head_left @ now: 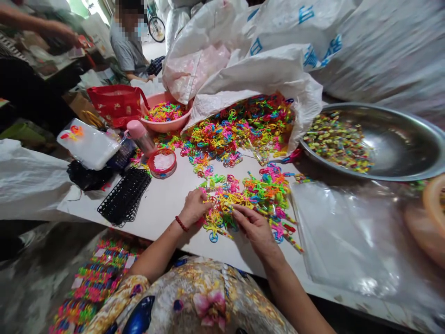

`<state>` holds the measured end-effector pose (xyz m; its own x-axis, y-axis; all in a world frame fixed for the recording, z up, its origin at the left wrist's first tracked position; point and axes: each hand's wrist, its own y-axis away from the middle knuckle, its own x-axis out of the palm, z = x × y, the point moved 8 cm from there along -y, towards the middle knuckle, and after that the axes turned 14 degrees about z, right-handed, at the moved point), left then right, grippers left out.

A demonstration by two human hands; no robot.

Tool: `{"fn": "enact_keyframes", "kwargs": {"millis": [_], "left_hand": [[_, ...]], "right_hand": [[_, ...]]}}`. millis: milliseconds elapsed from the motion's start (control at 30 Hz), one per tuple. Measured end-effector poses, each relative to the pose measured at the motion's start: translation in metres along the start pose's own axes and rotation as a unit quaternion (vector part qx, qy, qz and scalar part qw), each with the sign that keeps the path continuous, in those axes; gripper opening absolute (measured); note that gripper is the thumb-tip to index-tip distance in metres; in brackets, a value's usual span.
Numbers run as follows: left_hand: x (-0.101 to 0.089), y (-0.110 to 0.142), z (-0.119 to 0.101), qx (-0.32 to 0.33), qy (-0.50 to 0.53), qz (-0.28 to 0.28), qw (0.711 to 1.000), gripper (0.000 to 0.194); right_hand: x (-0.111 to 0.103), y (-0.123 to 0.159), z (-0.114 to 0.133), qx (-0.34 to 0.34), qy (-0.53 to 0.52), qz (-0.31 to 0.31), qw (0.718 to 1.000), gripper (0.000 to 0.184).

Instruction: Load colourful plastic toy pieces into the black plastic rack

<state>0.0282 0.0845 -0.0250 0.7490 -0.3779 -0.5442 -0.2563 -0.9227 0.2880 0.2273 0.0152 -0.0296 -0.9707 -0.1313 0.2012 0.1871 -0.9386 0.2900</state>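
My left hand [194, 207], with a red bead bracelet at the wrist, has its fingers closed on a small plastic toy with wheels [213, 201] at the near left of a pile. My right hand [255, 227] pinches a small piece between thumb and forefinger, just right of the left fingertips; its exact kind is hard to make out. Around both hands lies the pile of bright plastic toys [266, 190], shaped like tiny bicycles, some with clear tubes of coloured bits. The toys overlap on the white tabletop [167, 208].
Behind the pile, a white sack [257, 76] spills more toys. A steel basin [396, 139] of small pieces and clear plastic bags [340, 236] are at right. Leftward stand a red basket [162, 172], pink bottle [139, 134], black lattice trays [125, 197] and pink basin [170, 123]. Two people are beyond.
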Motion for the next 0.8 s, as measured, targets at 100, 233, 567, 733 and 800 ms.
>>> {"fn": "enact_keyframes", "kwargs": {"millis": [100, 233, 567, 733, 800], "left_hand": [[0.002, 0.003, -0.001, 0.036, 0.247, 0.011, 0.968, 0.033], [0.015, 0.008, -0.017, 0.049, 0.489, 0.088, 0.866, 0.047], [0.037, 0.019, -0.036, 0.065, 0.559, 0.077, 0.823, 0.035], [0.034, 0.024, -0.031, 0.058, 0.445, 0.056, 0.892, 0.029], [0.028, 0.026, -0.032, 0.067, 0.379, 0.041, 0.922, 0.021]], "right_hand": [[0.005, -0.002, -0.002, -0.009, -0.001, 0.012, 1.000, 0.048], [0.013, -0.005, 0.006, -0.037, -0.001, 0.020, 0.999, 0.047], [0.014, -0.006, 0.016, -0.070, 0.059, 0.014, 0.996, 0.045], [0.015, -0.006, 0.013, -0.074, 0.059, 0.022, 0.995, 0.043], [0.016, -0.006, 0.011, -0.068, 0.056, 0.025, 0.996, 0.043]]}}
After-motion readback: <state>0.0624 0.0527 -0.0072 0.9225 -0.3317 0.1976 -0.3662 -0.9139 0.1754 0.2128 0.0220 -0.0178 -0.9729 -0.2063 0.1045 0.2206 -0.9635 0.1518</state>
